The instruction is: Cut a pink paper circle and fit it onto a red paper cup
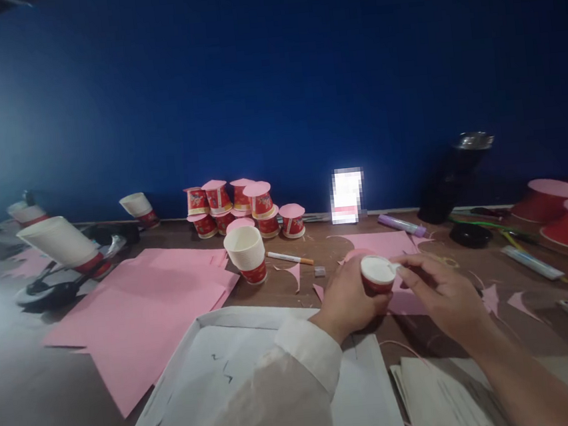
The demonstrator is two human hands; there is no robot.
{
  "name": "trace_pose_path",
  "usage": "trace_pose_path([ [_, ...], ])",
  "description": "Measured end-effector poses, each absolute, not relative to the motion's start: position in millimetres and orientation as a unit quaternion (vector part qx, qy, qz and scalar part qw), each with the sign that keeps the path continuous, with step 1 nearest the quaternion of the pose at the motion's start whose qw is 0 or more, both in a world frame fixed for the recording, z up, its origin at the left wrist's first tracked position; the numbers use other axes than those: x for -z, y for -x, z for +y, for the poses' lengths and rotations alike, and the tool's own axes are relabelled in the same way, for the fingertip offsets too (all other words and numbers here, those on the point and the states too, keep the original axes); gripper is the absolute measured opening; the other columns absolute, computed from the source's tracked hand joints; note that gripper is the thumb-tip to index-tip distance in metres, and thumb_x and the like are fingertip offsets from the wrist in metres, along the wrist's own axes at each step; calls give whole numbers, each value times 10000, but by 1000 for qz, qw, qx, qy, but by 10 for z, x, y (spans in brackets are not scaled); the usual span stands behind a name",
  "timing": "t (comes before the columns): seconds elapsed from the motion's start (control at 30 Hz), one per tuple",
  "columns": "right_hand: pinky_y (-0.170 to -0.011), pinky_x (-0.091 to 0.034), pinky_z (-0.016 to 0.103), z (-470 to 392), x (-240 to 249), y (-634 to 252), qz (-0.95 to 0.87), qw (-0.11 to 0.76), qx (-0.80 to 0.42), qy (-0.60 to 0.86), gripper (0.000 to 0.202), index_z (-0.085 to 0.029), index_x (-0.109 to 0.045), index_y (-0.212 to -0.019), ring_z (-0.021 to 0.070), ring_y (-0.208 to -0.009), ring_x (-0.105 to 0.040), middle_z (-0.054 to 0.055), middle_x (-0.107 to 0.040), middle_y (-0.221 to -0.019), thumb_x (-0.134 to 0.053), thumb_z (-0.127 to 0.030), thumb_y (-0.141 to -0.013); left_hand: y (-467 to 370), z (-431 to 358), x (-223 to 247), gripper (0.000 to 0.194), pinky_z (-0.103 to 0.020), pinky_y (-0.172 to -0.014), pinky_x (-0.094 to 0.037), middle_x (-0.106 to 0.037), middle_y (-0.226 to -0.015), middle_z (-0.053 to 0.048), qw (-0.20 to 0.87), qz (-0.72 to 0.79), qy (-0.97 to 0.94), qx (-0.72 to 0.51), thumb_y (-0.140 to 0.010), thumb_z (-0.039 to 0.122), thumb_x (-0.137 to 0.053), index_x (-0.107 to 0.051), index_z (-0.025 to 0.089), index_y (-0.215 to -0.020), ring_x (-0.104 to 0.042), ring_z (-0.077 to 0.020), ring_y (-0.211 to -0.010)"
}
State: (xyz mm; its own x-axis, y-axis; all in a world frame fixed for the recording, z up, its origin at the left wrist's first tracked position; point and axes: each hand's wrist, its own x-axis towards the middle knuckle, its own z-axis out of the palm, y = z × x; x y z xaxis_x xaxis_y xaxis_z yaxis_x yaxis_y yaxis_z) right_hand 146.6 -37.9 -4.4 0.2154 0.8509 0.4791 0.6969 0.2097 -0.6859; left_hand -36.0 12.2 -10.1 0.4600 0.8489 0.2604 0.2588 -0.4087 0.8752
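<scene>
My left hand (pixel 355 296) is wrapped round a small red paper cup (pixel 379 277), whose white round end faces up. At the right edge of that white end, the thumb and forefinger of my right hand (pixel 429 286) are pinched together. A small whitish bit shows at those fingertips, too small to name. Pink paper (pixel 408 301) lies on the table beneath and behind the cup. To the left of my hands stands a stack of white-and-red paper cups (pixel 245 250).
Red cups with pink paper discs (pixel 261 202) are piled against the blue wall. Pink sheets (pixel 156 299) and a white box lid (pixel 218 360) lie at left. A purple tube (pixel 402 225), a dark bottle (pixel 449 177) and paper scraps (pixel 524 304) are at right.
</scene>
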Motion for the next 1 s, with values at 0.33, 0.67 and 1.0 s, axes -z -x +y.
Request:
trace_pose_path([
  [0.33, -844, -529, 418, -389, 72, -1429, -575, 467, -72, 668, 331, -248, -750, -967, 264, -857, -707, 72, -758, -926, -602, -528, -874, 371, 130, 110, 512, -434, -996, -528, -708, -1243, -82, 376, 356, -774, -365, -749, 248, -797, -643, 260, -1237, -657, -287, -1121],
  [0.67, -693, -571, 329, -422, -129, -1355, -509, 505, -205, 666, 366, -234, -744, -970, 217, -685, -711, 21, -727, -713, -671, -543, -787, 371, 145, 111, 550, -468, -1025, -525, -695, -1267, -90, 368, 349, -786, -353, -755, 243, -785, -622, 256, -1280, -652, -298, -1139],
  [1.0, -809, -541, 429, -430, -17, -1413, -585, 451, -83, 669, 325, -255, -750, -933, 272, -832, -739, 82, -781, -923, -631, -530, -809, 373, 134, 102, 498, -446, -1017, -536, -716, -1230, -80, 365, 352, -782, -363, -782, 256, -773, -633, 258, -1259, -665, -282, -1118],
])
